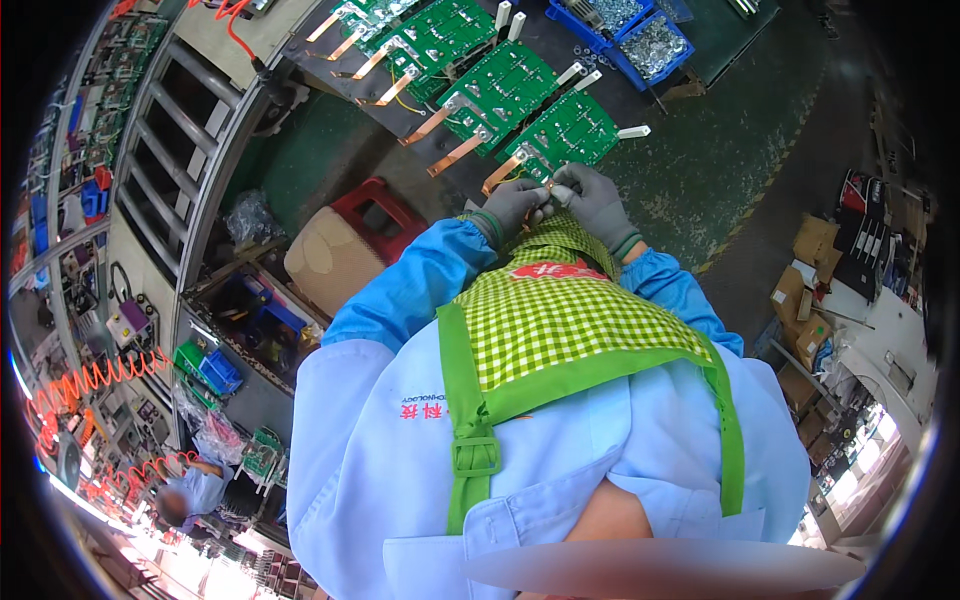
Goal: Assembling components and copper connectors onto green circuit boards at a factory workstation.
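Observation:
Both hands wear grey gloves and meet at the near edge of the closest green circuit board [565,132]. My left hand [513,208] is closed, its fingertips pinched beside a bent copper strip [502,174] that sticks out from that board. My right hand [594,204] is closed too, thumb and finger pressed together against the left fingertips. Something small and copper-coloured shows between the hands, too small to name. Farther off, more green boards [502,92] lie in a slanting row, with copper strips on one side and white posts on the other.
Blue bins [655,48] of small metal parts stand beyond the boards. A red stool [385,225] and a beige cushion [330,252] are at the left, near a metal roller rack [170,150]. Cardboard boxes [800,310] lie at the right. Another person [200,490] is at the lower left.

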Demonstrator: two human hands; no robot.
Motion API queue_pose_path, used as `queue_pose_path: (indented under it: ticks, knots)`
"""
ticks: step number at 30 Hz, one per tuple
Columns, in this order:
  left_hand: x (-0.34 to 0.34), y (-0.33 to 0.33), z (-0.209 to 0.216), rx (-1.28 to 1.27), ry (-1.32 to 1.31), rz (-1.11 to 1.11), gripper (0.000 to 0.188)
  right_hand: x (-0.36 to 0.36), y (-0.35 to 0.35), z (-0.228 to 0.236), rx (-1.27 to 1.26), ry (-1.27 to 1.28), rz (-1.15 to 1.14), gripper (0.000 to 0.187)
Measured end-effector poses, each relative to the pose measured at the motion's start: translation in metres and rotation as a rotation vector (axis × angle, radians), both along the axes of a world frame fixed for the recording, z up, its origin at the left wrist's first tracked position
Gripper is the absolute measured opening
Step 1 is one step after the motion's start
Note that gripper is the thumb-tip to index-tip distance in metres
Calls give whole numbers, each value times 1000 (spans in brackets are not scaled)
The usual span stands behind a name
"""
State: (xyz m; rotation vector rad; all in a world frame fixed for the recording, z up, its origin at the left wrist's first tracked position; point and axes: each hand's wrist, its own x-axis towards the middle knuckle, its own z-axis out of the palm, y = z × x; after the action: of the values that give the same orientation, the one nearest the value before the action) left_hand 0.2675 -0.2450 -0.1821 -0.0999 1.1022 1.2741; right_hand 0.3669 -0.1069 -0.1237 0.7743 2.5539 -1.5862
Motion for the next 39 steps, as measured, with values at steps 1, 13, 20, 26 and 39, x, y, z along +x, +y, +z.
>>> queue_pose_path:
  ticks: [1, 13, 20, 26, 39]
  knots:
    - [3, 0, 2, 4, -23, 26, 17, 0, -1, -1, 49, -40, 22, 17]
    - [1, -3, 4, 14, -54, 50, 15, -14, -11, 1, 114, -223, -157, 19]
    - [1, -5, 7, 6, -95, 63, 17, 0, 7, 3, -412, -169, -157, 19]
    - [0, -4, 12, 15, -151, 77, 18, 0, -8, -7, 129, 6, 57, 16]
    - [7, -5, -8, 67, -146, 149, 16, 4, -22, -11, 457, 48, 100, 17]
